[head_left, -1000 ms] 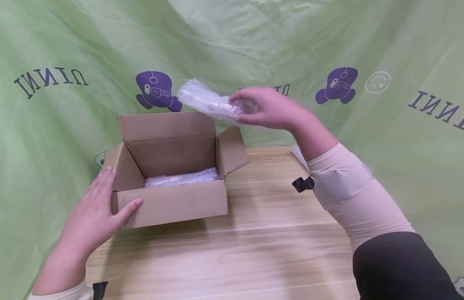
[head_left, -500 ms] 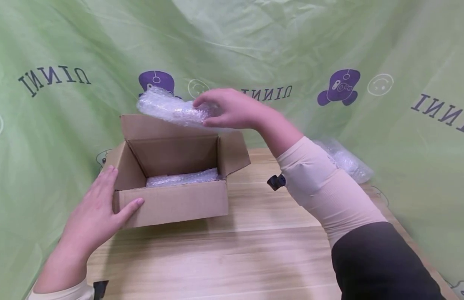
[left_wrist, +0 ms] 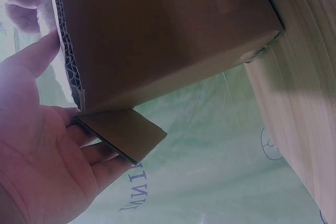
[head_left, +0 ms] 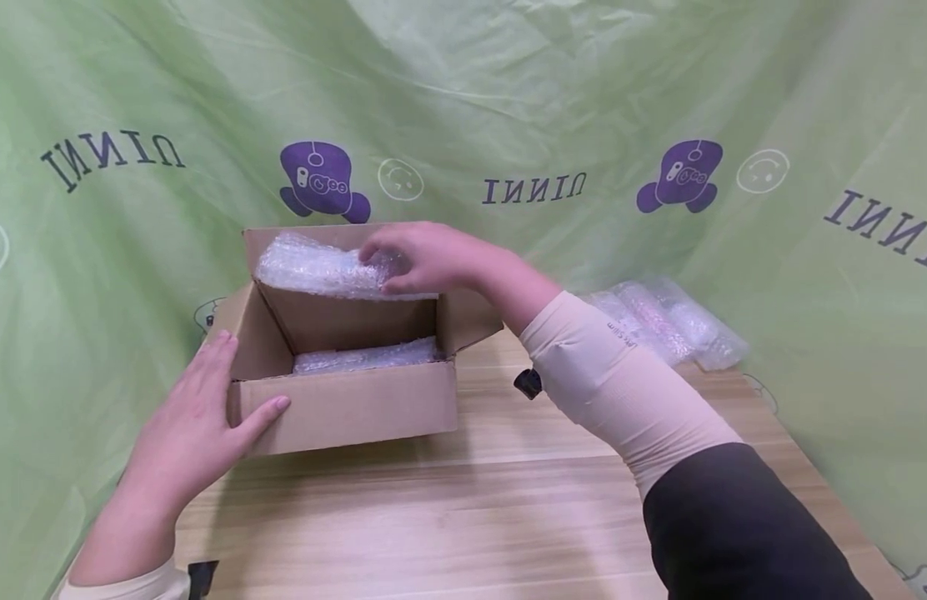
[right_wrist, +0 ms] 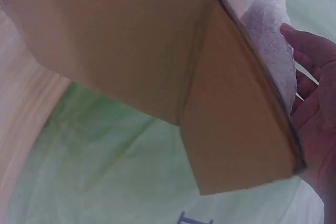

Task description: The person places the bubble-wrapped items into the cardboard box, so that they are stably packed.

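An open cardboard box stands on the wooden table. My left hand holds its near left corner, thumb on the front wall and fingers along the outside of the left flap. Above the back of the box, my right hand grips the right end of a long bubble-wrapped package, whose contents I cannot make out. In the right wrist view the package shows behind the right flap. More bubble-wrapped stuff lies inside the box, partly hidden by the front wall.
Several bubble-wrapped packages lie side by side at the table's back right, partly behind my right forearm. The wooden table runs in front of the box. A green printed curtain hangs behind and around it.
My right hand has carried the bubble-wrapped package left and down, from beyond the box's right side to over its back part. The left hand has stayed at the corner.
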`<state>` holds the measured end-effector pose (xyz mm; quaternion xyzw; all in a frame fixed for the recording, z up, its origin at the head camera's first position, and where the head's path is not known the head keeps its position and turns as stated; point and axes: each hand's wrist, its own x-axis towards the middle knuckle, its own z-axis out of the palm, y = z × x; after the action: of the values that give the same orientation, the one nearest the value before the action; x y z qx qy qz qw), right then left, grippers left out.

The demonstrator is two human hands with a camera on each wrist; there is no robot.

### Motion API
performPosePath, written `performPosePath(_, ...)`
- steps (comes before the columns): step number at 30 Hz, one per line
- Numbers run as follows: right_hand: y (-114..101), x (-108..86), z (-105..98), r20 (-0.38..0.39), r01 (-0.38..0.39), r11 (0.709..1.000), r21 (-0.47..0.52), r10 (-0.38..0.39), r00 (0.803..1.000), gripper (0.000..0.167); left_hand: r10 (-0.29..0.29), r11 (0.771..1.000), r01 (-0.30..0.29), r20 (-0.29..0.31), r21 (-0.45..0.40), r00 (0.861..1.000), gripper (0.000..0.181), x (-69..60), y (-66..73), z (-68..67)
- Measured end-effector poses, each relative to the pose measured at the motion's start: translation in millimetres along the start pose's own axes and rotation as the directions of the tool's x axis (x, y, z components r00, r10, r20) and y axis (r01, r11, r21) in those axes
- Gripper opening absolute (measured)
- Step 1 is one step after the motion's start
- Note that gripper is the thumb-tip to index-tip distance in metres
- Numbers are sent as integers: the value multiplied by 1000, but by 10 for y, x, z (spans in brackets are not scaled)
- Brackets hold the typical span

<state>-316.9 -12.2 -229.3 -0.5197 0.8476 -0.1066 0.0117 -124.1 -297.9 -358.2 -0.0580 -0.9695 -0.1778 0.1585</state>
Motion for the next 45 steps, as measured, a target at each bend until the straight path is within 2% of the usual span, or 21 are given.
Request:
performPosePath(12, 39, 14, 274, 48, -24, 1000, -17, 25, 999, 46, 9, 1000, -9, 2, 3, 1000, 99, 5, 10, 13)
performPosePath(18, 67, 27, 330, 71, -20, 998, -57, 24, 997, 54, 7, 1000, -8, 7, 8, 1000, 99, 7, 20, 11)
performPosePath(29, 129, -72, 211, 6, -4, 1000, -25, 5, 1000, 55, 6, 1000, -6, 0, 0, 1000, 99, 4, 7, 3)
performPosePath(37, 204, -269, 107, -54, -53, 998, -31, 51, 997, 54, 9, 1000, -9, -2, -4, 1000, 99, 0, -12, 10)
performPosePath(45, 327, -547, 93, -138, -111, 993, 31, 114, 984, 59, -1, 1000, 1, 12, -1, 1000, 99, -9, -14, -4)
